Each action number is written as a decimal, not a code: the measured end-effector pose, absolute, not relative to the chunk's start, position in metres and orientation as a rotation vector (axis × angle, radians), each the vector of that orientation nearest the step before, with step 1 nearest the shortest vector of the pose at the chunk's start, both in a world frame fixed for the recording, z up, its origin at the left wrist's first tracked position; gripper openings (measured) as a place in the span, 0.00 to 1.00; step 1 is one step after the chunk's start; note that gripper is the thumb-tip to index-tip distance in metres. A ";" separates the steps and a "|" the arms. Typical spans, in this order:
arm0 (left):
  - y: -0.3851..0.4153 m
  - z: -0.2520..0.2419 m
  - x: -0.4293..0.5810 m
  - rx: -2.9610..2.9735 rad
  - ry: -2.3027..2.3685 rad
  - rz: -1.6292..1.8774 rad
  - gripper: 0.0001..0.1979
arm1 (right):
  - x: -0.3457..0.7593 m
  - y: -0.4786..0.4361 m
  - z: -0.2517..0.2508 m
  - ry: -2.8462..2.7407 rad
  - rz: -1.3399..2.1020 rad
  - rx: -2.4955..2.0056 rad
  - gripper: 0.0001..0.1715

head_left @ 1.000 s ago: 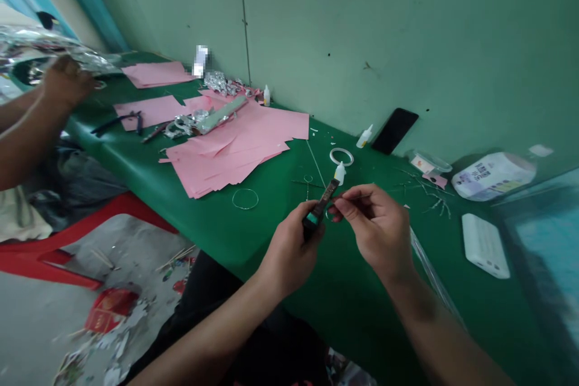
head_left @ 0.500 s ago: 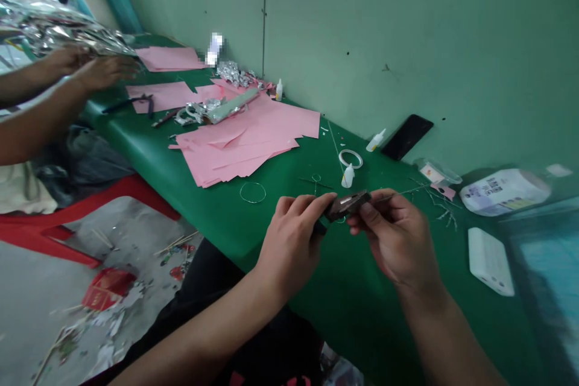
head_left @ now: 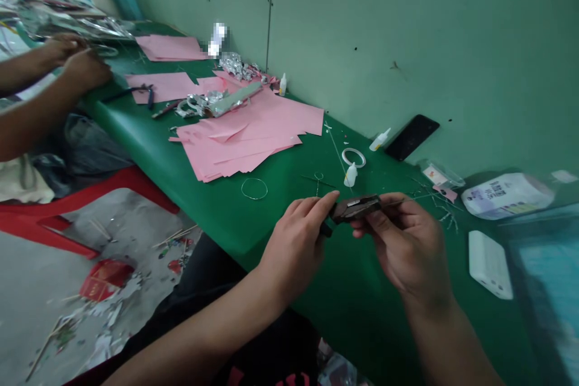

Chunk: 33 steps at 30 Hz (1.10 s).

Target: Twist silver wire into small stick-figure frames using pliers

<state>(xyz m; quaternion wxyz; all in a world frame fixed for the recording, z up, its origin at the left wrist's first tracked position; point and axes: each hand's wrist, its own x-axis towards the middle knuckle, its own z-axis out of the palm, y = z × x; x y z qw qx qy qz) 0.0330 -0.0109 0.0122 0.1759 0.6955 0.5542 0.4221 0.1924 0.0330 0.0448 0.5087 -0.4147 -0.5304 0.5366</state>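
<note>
My left hand (head_left: 294, 247) is wrapped round the handles of a pair of pliers (head_left: 357, 208), whose dark metal jaws point right. Just right of the jaws, my right hand (head_left: 409, 244) pinches a thin wire (head_left: 423, 196) that sticks out beyond the fingers. The jaw tips meet the right fingertips, which hide how the wire sits in them. On the green table behind the pliers lie a twisted wire piece with a small loop (head_left: 318, 177) and a small white glue bottle (head_left: 350, 175). A round wire ring (head_left: 254, 189) rests to the left.
Pink paper sheets (head_left: 253, 139) spread across the table, with crumpled foil (head_left: 205, 102) on top. Along the wall are a white tape ring (head_left: 353, 158), another glue bottle (head_left: 380, 140) and a black phone (head_left: 412, 137). A white power bank (head_left: 490, 264) lies right. A co-worker's hands (head_left: 84, 63) are at far left.
The pliers and both my hands have shifted slightly right and down in view. The co-worker's hands have moved left and closer together, away from the foil sheet.
</note>
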 end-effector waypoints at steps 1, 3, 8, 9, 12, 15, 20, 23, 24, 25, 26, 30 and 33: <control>-0.010 0.012 0.033 1.970 1.566 1.183 0.32 | 0.192 0.033 0.045 -1.276 1.299 -0.999 0.11; -0.009 0.013 0.031 1.971 1.553 1.154 0.29 | 0.191 0.033 0.046 -1.270 1.313 -0.998 0.10; -0.005 0.013 0.030 1.970 1.497 1.117 0.19 | 0.193 0.035 0.042 -1.283 1.312 -0.986 0.09; -0.004 0.013 0.029 1.963 1.495 1.122 0.18 | 0.193 0.035 0.041 -1.290 1.303 -0.974 0.09; -0.003 0.013 0.029 1.964 1.509 1.115 0.17 | 0.193 0.035 0.039 -1.309 1.281 -0.947 0.08; -0.003 0.013 0.028 1.991 1.501 1.105 0.17 | 0.192 0.034 0.040 -1.303 1.281 -0.945 0.07; -0.003 0.012 0.027 1.968 1.435 1.132 0.19 | 0.190 0.035 0.041 -1.286 1.276 -0.947 0.07; -0.003 0.011 0.028 1.978 1.439 1.142 0.19 | 0.188 0.035 0.040 -1.257 1.279 -0.927 0.07; -0.003 0.011 0.028 1.985 1.444 1.144 0.19 | 0.188 0.035 0.040 -1.246 1.283 -0.917 0.06; -0.003 0.011 0.028 1.991 1.448 1.146 0.19 | 0.187 0.035 0.039 -1.236 1.287 -0.906 0.06; -0.003 0.011 0.028 1.992 1.452 1.148 0.19 | 0.186 0.034 0.039 -1.226 1.292 -0.897 0.06; -0.002 0.010 0.029 1.997 1.453 1.150 0.18 | 0.185 0.034 0.040 -1.202 1.319 -0.897 0.06; -0.001 0.009 0.029 2.012 1.451 1.154 0.17 | 0.185 0.035 0.040 -1.199 1.344 -0.906 0.06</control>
